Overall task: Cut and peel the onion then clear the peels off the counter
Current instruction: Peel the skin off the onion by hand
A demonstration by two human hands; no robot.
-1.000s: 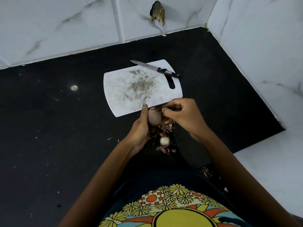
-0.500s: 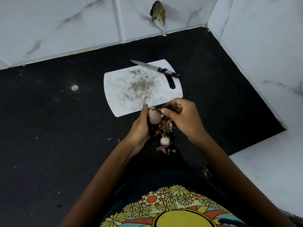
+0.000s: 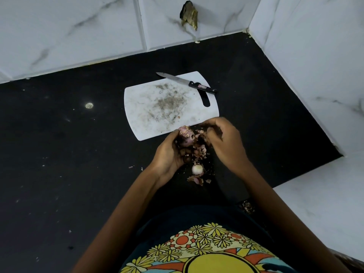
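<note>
Because the left hand cups the onion above the counter, the right hand pinches skin so peels drop clear of the board.

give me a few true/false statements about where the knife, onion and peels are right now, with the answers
1. The knife lies on the far edge of the cutting board. True.
2. The right hand holds the knife. False: it is pulling peel from the onion; nobody touches the knife.
3. The left hand grips the onion. True.
4. The onion rests on the cutting board. False: it is held above the counter, near the board's front edge.
5. Loose peels lie on the counter below the hands. True.
</note>
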